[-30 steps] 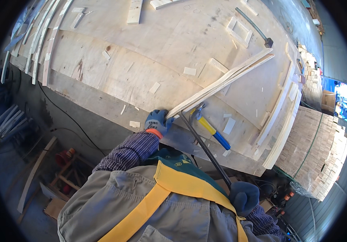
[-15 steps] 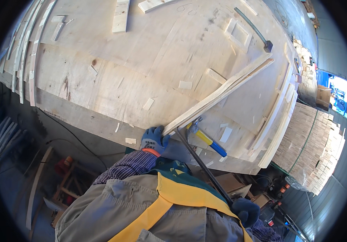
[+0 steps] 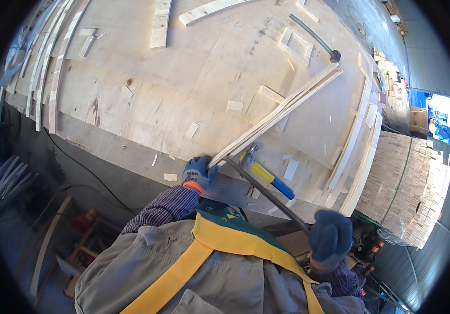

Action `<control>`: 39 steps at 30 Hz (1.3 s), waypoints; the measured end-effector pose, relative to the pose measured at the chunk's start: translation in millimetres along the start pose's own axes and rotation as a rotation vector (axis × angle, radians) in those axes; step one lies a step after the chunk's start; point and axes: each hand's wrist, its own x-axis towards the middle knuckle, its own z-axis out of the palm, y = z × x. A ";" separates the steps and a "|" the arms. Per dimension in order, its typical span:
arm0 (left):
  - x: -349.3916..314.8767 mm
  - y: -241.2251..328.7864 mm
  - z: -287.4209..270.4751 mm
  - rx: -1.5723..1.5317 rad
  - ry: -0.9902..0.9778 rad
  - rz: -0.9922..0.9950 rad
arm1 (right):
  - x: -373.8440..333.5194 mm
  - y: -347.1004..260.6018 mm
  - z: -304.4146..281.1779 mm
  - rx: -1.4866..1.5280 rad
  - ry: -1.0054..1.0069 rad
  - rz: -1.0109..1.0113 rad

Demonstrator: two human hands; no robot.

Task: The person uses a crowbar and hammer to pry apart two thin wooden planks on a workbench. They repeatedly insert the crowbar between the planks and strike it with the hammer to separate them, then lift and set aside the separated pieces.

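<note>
My left hand point(image 3: 197, 174), in a grey-blue glove with an orange cuff, is closed around the near end of a pair of long, thin wooden strips point(image 3: 277, 116). These strips lie slantwise on the plywood tabletop point(image 3: 151, 112). My right hand point(image 3: 330, 238), gloved in dark blue, grips the near end of a long dark metal bar point(image 3: 269, 192). The bar's far tip meets the strips close to my left hand; whether it is wedged between them I cannot tell. Just right of the bar lies a claw hammer point(image 3: 265, 175) with a yellow and blue handle.
A tool with a rod handle and dark block head point(image 3: 335, 56) lies beyond the strips. Small wood offcuts point(image 3: 235, 105) are scattered about. Long slats point(image 3: 354, 157) line the right edge, more slats point(image 3: 57, 78) the left. A stack of wood pieces point(image 3: 392, 178) stands at right.
My right hand has come up and forward from the lower edge, raising the bar's near end with it. My left hand keeps its hold on the strips. The whole view has shifted slightly.
</note>
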 end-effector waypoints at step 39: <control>47.4 -12.9 -57.2 0.337 0.012 0.022 | 12.2 -21.5 45.4 0.029 -0.032 0.299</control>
